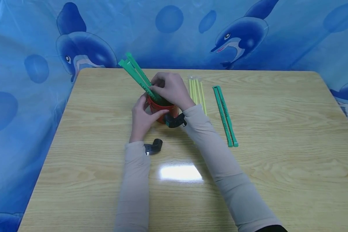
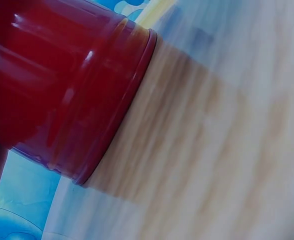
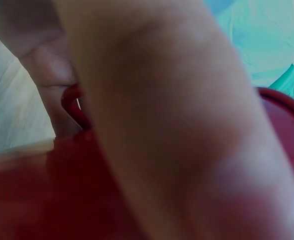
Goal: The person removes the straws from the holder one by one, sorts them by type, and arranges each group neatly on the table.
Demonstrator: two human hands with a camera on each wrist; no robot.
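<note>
A red cup [image 1: 173, 110] stands on the table in the head view, with several long, flat green wrapped sticks [image 1: 136, 73] leaning out of it to the left. Around the cup's near left side, my left hand [image 1: 142, 117] holds it, thumb across the front. My right hand [image 1: 172, 90] is over the mouth of the cup, thumb and finger pinching at the green sticks. The left wrist view shows the shiny red cup [image 2: 62, 75] close up, its base against the wood. In the right wrist view a blurred thumb or finger [image 3: 172, 115] covers much of the red rim.
Right of the cup lie a clear packet of thin yellow sticks [image 1: 198, 91] and two more green wrapped sticks [image 1: 225, 116], side by side. Wrist cameras protrude from both cuffs. The wooden table [image 1: 278, 129] meets a blue dolphin-print sheet [image 1: 188, 42] behind.
</note>
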